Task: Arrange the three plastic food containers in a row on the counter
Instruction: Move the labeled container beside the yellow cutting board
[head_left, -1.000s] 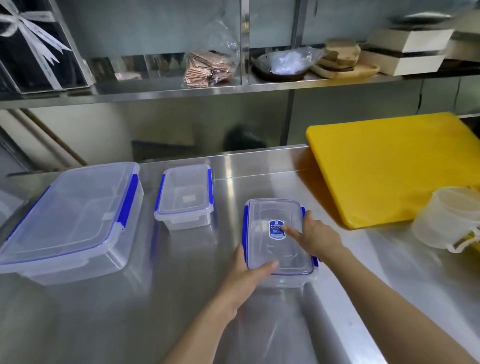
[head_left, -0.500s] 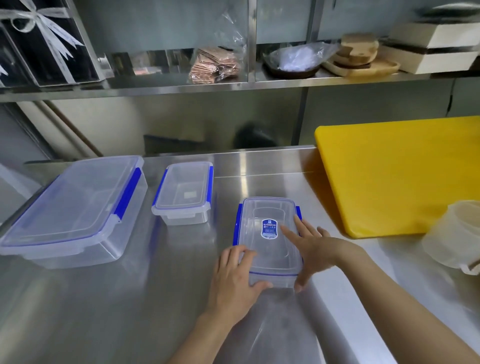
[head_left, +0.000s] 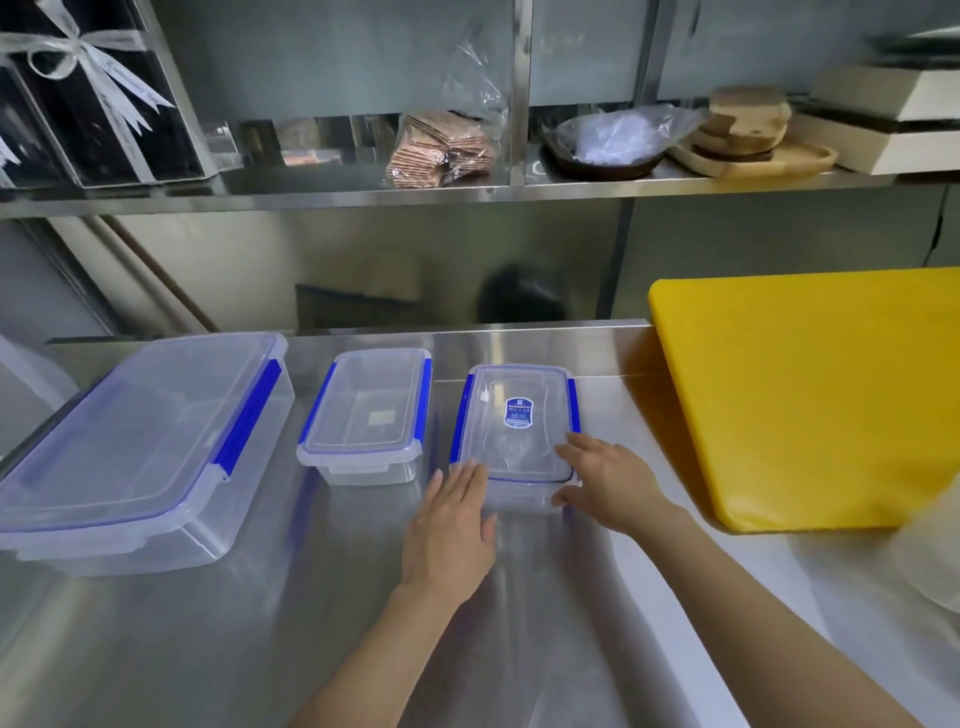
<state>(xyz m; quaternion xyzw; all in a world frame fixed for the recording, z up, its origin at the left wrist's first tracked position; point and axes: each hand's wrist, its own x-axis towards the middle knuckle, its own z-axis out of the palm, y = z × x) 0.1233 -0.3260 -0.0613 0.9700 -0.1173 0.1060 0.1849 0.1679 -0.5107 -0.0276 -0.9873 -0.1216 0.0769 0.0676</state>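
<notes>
Three clear plastic containers with blue clips stand side by side on the steel counter (head_left: 260, 634). The large container (head_left: 140, 441) is at the left, a small container (head_left: 369, 415) in the middle, and a labelled container (head_left: 519, 431) with a blue sticker at the right. My left hand (head_left: 452, 525) lies flat against the labelled container's near left corner, fingers straight. At its near right corner rests my right hand (head_left: 608, 483), fingers spread on the lid and thumb on the front wall. Neither hand lifts it.
A thick yellow cutting board (head_left: 810, 395) lies to the right of the containers. A translucent plastic tub (head_left: 935, 561) shows at the right edge. The steel shelf (head_left: 467, 195) above holds a ribboned box, wrapped packets, a dark dish and wooden boards.
The labelled container has slid away from me, up into line with the other two. Both hands followed it and now sit at its near corners instead of across its lid.
</notes>
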